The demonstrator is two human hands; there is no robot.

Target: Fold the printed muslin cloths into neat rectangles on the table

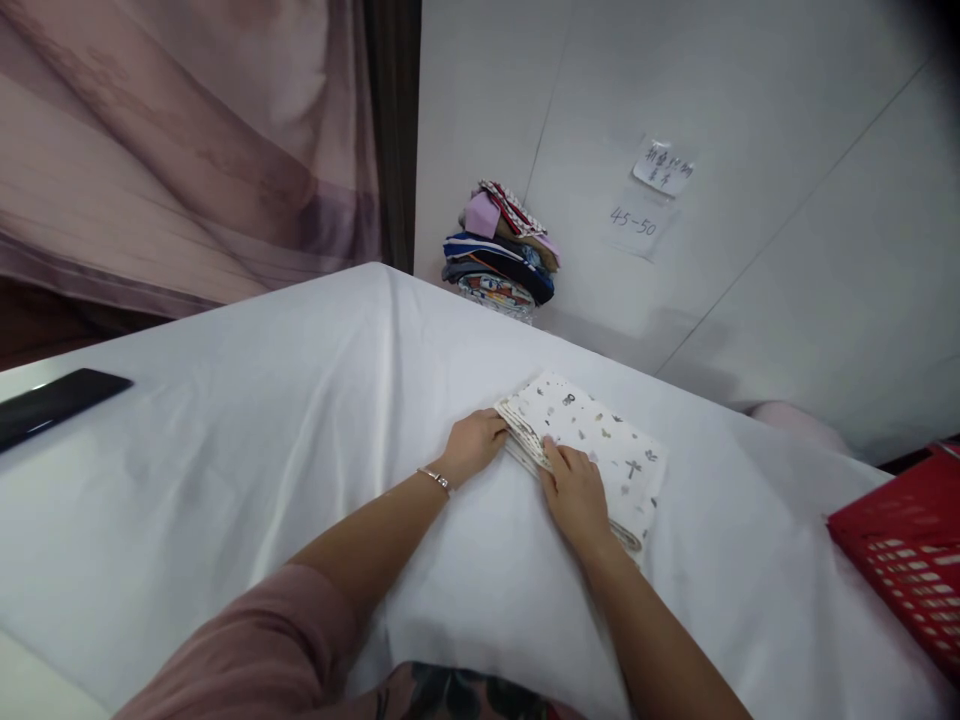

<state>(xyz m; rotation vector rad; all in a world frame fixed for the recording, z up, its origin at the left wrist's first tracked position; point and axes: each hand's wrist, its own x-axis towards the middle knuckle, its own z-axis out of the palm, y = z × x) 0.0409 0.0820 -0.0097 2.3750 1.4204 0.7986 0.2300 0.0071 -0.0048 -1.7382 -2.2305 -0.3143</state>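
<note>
A folded white cloth (pixel 600 440) with small grey and tan prints lies on the white-covered table, its layers stacked along the near-left edge. At the cloth's left corner, my left hand (pixel 476 442) has its fingers closed on the layered edge; the fingertips are partly hidden. My right hand (pixel 576 490) rests over the near edge, its fingers bent and closed on the upper layers. A bracelet circles my left wrist.
Beyond the table's far edge, a stack of folded clothes (pixel 501 250) stands by the wall, near paper notes (pixel 664 168). A red plastic basket (pixel 904 550) is at the right edge. A black flat object (pixel 64 400) lies at the left; a pinkish curtain (pixel 195 130) hangs behind.
</note>
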